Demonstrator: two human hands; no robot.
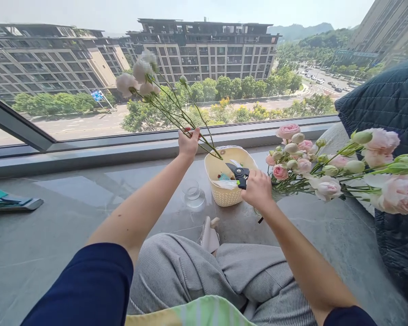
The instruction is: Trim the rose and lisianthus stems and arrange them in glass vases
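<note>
Several pale long-stemmed flowers (141, 71), clasped by the left hand (188, 144), slant over a cream plastic basket (224, 197), likely catching offcuts; right hand (257, 190) grips black shears (240, 173).

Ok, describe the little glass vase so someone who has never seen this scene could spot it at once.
Below the wide window, on the grey floor ahead of the person's knees, stands a cream perforated basket. The vase sits just left of it. It is the only clear glass thing on the floor: squat, round-bodied, short-necked, with no flowers in it.
</note>
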